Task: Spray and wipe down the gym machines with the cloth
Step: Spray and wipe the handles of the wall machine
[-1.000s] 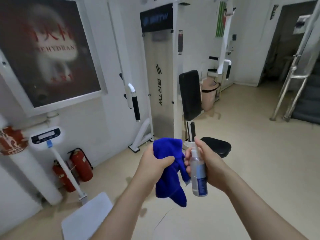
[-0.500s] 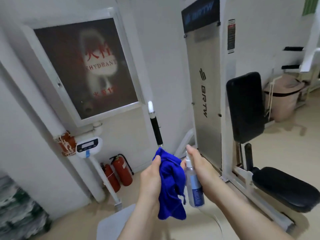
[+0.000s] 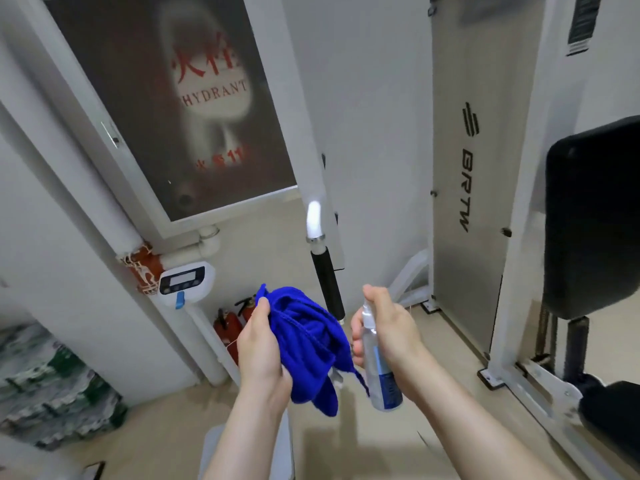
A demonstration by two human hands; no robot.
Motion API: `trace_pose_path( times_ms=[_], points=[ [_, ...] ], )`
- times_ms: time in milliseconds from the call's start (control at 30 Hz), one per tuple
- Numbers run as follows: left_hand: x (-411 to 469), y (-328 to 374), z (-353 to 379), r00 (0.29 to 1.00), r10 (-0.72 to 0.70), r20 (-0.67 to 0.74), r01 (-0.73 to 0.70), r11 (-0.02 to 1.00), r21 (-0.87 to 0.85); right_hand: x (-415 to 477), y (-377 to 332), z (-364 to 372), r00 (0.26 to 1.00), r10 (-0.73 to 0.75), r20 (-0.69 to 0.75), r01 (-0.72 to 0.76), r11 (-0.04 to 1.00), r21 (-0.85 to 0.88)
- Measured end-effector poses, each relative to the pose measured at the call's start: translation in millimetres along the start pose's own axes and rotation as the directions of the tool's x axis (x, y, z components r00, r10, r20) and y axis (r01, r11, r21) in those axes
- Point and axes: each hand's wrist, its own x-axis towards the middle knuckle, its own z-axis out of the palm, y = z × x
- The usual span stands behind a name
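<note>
A blue cloth (image 3: 304,327) is held bunched in the left grip (image 3: 261,344). The thumb is laid along its upper edge and the fingers are curled beneath it, while a loose tail hangs below the palm. A clear spray bottle (image 3: 381,375) with a blue label is clasped in the right grip (image 3: 391,330), tilted with its base toward the camera, and the index finger is laid over the nozzle head. Both things are carried in mid-air, side by side, with the cloth's edge just beside the bottle.

Just behind the cloth, a black-sleeved handle (image 3: 327,289) of the gym machine is seen hanging from a white arm; whether the cloth touches it cannot be told. To the right, a grey panel (image 3: 464,168) marked BRTW is framed by white uprights. A black back pad (image 3: 592,216) and a black seat (image 3: 613,407) are seen at the right edge.

On the left wall a glazed hydrant cabinet (image 3: 173,98) is mounted. Below it stand a scale display (image 3: 183,280) and two red fire extinguishers (image 3: 227,327), set on the floor (image 3: 363,445).
</note>
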Motion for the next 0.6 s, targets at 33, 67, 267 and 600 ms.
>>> trace_pose_path(
  times_ms=[33,67,267,600],
  points=[
    [12.3,-1.6,2.7,1.0,0.007,-0.011,-0.007,1.0,0.006,13.1,-2.2,0.5,1.0,-0.005,-0.005,0.005,1.0,-0.026],
    [28.3,-5.6,3.2,1.0,0.009,-0.014,-0.009,1.0,0.004,30.6,-3.6,4.2,1.0,0.007,0.004,-0.007,0.999,-0.051],
    [83.1,-13.8,11.7,0.999,-0.043,0.022,0.044,0.999,-0.019,93.9,1.4,11.4,0.998,0.022,0.058,-0.013,0.989,-0.147],
    [110.0,-35.3,44.8,0.932,0.046,0.359,-0.178,0.922,0.344,135.2,4.8,-18.9,0.995,0.025,0.092,-0.004,0.975,-0.22]
  ],
)
